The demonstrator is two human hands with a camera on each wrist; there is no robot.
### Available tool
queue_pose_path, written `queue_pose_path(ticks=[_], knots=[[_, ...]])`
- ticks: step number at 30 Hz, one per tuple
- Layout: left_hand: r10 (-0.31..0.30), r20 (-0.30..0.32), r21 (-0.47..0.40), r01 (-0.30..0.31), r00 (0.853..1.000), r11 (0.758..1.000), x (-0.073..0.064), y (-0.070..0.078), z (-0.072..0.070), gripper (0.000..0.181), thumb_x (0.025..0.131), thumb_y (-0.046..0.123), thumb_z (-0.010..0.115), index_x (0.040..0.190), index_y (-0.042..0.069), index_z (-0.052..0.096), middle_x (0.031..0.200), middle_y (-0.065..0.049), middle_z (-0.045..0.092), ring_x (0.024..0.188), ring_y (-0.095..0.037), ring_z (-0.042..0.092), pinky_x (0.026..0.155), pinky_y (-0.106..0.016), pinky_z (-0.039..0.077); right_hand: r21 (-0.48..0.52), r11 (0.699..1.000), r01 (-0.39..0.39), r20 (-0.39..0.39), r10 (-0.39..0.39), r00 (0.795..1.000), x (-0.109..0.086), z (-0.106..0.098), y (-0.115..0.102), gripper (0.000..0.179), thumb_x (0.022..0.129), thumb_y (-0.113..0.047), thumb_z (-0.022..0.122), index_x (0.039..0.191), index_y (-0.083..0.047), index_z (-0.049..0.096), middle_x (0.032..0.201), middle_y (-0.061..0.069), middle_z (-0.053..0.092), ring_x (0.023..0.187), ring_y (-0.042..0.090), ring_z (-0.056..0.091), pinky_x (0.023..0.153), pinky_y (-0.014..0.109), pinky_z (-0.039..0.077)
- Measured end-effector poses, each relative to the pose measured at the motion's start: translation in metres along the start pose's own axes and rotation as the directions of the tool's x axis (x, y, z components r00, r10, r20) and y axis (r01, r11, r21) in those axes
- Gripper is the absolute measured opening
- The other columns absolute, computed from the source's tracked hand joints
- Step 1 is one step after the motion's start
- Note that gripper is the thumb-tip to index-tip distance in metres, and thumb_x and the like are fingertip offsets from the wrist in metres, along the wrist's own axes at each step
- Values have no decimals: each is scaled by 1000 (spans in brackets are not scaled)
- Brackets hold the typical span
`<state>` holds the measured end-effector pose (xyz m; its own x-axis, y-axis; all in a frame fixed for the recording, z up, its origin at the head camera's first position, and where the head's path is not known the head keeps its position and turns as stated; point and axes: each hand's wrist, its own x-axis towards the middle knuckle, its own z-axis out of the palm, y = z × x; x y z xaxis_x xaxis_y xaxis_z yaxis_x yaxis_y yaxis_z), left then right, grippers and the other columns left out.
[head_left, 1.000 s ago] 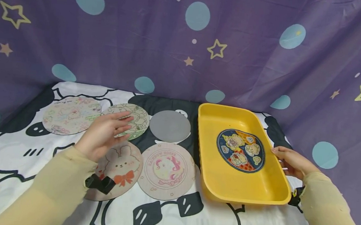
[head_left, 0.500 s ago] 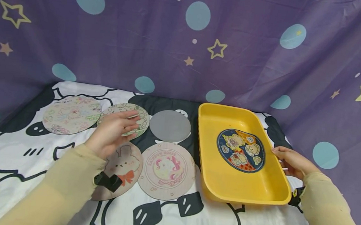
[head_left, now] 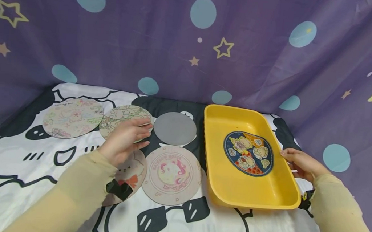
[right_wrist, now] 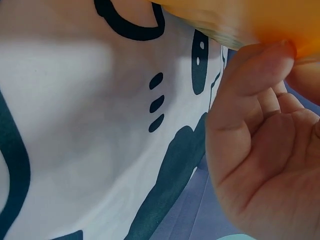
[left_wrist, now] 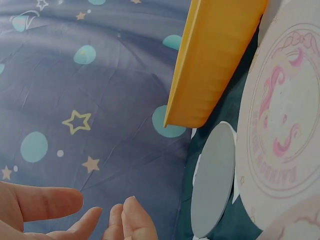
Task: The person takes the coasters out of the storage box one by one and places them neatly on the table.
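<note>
My left hand hovers with loosely spread fingers above a green-patterned round mat and a bunny mat, covering part of both. It holds nothing, as the left wrist view also shows. On the right, my right hand grips the side rim of a yellow plastic tray, thumb on top and fingers below. In the right wrist view the thumb presses against the yellow rim. Inside the tray lies a dark blue round mat with cartoon bears.
A plain grey round mat and a pink unicorn mat lie between my left hand and the tray. Farther left is a pastel floral mat. All rest on a black-and-white cartoon cloth; a purple curtain hangs behind.
My left hand has drifted to the right over the mats, reaching a little closer to the grey one. The right hand and the tray stay in place.
</note>
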<state>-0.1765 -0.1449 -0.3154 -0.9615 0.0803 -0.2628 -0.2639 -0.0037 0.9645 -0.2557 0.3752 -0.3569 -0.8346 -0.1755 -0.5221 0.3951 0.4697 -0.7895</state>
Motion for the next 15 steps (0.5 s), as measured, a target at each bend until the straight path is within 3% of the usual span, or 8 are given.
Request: queue_pose_path(ticks=[6,15], knots=[[-4,11,-12,4,1000,1000,3,0,9,53,105,11,40,156,10,28,160,-10,32,138,-28,37,105,-34,43,-5,1000,-4,2,4,1000,1,-1,-1,16,106,-29,44,102,-21,57,91,-8,64,75,8,61,70,25,58],[-4,11,-72,4,1000,997,10,2,26,51,104,9,43,154,8,34,157,-11,37,134,-27,39,101,-33,43,-11,1000,-11,-8,11,1000,2,-1,1,16,106,-29,43,104,-20,57,89,-9,65,75,7,62,70,26,58]])
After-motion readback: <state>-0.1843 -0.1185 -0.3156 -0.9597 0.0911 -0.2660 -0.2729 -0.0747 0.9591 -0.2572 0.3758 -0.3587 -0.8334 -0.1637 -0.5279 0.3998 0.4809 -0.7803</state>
